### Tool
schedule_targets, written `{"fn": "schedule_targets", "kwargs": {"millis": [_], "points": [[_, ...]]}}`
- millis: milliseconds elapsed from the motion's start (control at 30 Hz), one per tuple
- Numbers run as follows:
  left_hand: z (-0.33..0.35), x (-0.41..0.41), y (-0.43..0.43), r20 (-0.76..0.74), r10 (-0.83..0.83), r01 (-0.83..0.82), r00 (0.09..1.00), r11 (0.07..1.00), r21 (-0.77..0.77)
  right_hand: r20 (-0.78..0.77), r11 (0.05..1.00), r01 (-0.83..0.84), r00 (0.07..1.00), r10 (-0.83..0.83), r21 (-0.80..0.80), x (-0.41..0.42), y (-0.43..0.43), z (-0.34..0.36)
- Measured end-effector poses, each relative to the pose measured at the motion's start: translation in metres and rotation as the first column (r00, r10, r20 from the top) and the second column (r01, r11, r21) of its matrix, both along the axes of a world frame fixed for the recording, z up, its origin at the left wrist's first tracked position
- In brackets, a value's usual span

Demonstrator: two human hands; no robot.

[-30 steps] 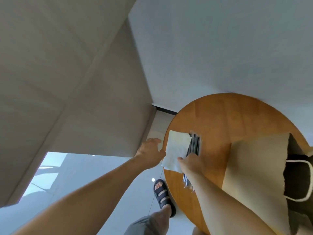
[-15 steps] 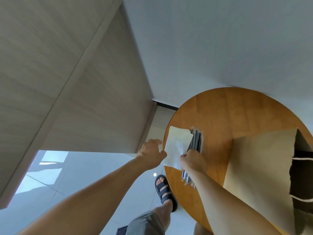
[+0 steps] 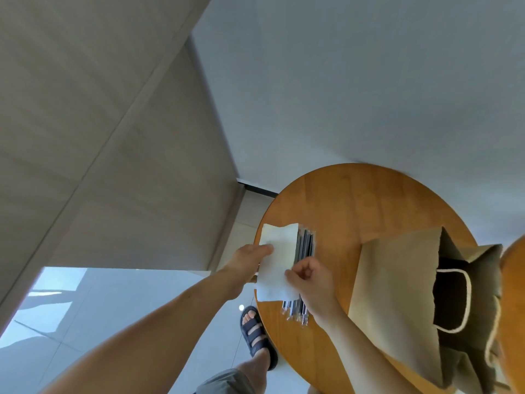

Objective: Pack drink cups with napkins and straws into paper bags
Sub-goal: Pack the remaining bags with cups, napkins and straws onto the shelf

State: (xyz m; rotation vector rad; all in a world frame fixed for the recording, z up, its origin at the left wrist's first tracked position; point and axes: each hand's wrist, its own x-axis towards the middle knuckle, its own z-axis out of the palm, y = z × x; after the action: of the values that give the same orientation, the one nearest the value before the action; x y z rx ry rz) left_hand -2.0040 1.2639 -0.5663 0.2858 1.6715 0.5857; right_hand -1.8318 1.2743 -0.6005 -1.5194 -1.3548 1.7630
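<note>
The paper bag is seen at 3 o'clock on the table. The napkin is pinched at its 4 o'clock edge by the curled right grip and at 9 o'clock by the left grip, thumb on top. Lying over the straws at the table's 9 o'clock rim, it is judged light, limp and easily torn, best held by opposite edges

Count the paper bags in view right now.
1. The paper bag sits open on the round table, to the right of the straws. Others may be hidden beyond the frame's right edge.
</note>
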Motion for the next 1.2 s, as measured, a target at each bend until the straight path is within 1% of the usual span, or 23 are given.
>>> {"fn": "schedule_targets", "kwargs": {"millis": [33, 67, 100, 133, 167, 200, 233, 267, 300, 367, 467, 567, 700, 767, 867, 967, 1133, 1200], "points": [[0.001, 0.001, 0.000, 0.052, 0.058, -0.059, 0.997, 0.998, 0.014, -0.035, 1.000, 0.006, 0.999, -0.006, -0.007, 0.003, -0.001, 0.000], [0.001, 0.002, 0.001, 0.063, 0.082, -0.084, 0.995, 0.996, 0.029, -0.063, 1.000, 0.021, 0.998, -0.023, -0.023, 0.007, -0.003, -0.001], [0.000, 0.002, 0.001, 0.039, 0.084, -0.086, 0.996, 0.995, 0.044, -0.073, 0.998, 0.051, 0.996, -0.054, -0.040, 0.010, -0.005, -0.003], [-0.001, 0.002, 0.001, -0.004, 0.083, -0.082, 0.997, 0.995, 0.058, -0.046, 0.995, 0.092, 0.995, -0.094, -0.043, 0.013, -0.006, -0.008], [-0.003, 0.002, 0.000, -0.051, 0.079, -0.075, 0.996, 0.995, 0.065, 0.042, 0.991, 0.129, 0.991, -0.128, -0.023, 0.016, -0.007, -0.015], [-0.005, 0.001, -0.001, -0.085, 0.077, -0.071, 0.993, 0.995, 0.072, 0.187, 0.991, 0.136, 0.973, -0.136, 0.012, 0.019, -0.007, -0.024], [-0.006, 0.001, -0.002, -0.107, 0.070, -0.062, 0.992, 0.995, 0.077, 0.358, 0.995, 0.092, 0.928, -0.102, 0.045, 0.022, -0.006, -0.034], [-0.008, 0.001, -0.003, -0.126, 0.058, -0.049, 0.990, 0.996, 0.077, 0.504, 0.999, 0.016, 0.863, -0.036, 0.045, 0.025, -0.006, -0.043], [-0.010, 0.002, -0.005, -0.141, 0.044, -0.034, 0.989, 0.997, 0.073, 0.596, 0.998, -0.056, 0.802, 0.036, 0.015, 0.026, -0.006, -0.050], [-0.012, 0.002, -0.008, -0.153, 0.027, -0.018, 0.988, 0.998, 0.060, 0.679, 0.988, -0.145, 0.720, 0.142, -0.053, 0.024, -0.006, -0.064], [-0.014, 0.003, -0.012, -0.160, 0.017, -0.010, 0.987, 0.999, 0.047, 0.749, 0.977, -0.171, 0.629, 0.206, -0.125, 0.020, -0.005, -0.077], [-0.014, 0.004, -0.014, -0.160, 0.013, -0.006, 0.987, 0.999, 0.043, 0.775, 0.973, -0.179, 0.591, 0.223, -0.144, 0.019, -0.001, -0.079], [-0.012, 0.006, -0.013, -0.175, 0.000, 0.006, 0.985, 0.999, 0.037, 0.777, 0.972, -0.168, 0.584, 0.234, -0.166, 0.025, 0.001, -0.079], [-0.009, 0.008, -0.012, -0.172, -0.004, 0.011, 0.985, 0.999, 0.040, 0.768, 0.974, -0.147, 0.600, 0.224, -0.169, 0.029, 0.001, -0.079], [-0.006, 0.011, -0.009, -0.178, -0.014, 0.022, 0.984, 0.999, 0.045, 0.746, 0.974, -0.160, 0.626, 0.226, -0.161, 0.036, 0.000, -0.078], [-0.002, 0.015, -0.006, -0.182, -0.034, 0.042, 0.983, 0.998, 0.041, 0.712, 0.980, -0.157, 0.674, 0.196, -0.121, 0.038, -0.001, -0.071], [0.012, 0.026, -0.002, -0.181, -0.061, 0.070, 0.982, 0.997, 0.044, 0.663, 0.985, -0.154, 0.730, 0.163, -0.072, 0.040, -0.002, -0.044], [0.021, 0.028, 0.001, -0.185, -0.066, 0.078, 0.980, 0.995, 0.059, 0.628, 0.992, -0.127, 0.771, 0.108, -0.014, 0.039, -0.002, -0.026]]}}
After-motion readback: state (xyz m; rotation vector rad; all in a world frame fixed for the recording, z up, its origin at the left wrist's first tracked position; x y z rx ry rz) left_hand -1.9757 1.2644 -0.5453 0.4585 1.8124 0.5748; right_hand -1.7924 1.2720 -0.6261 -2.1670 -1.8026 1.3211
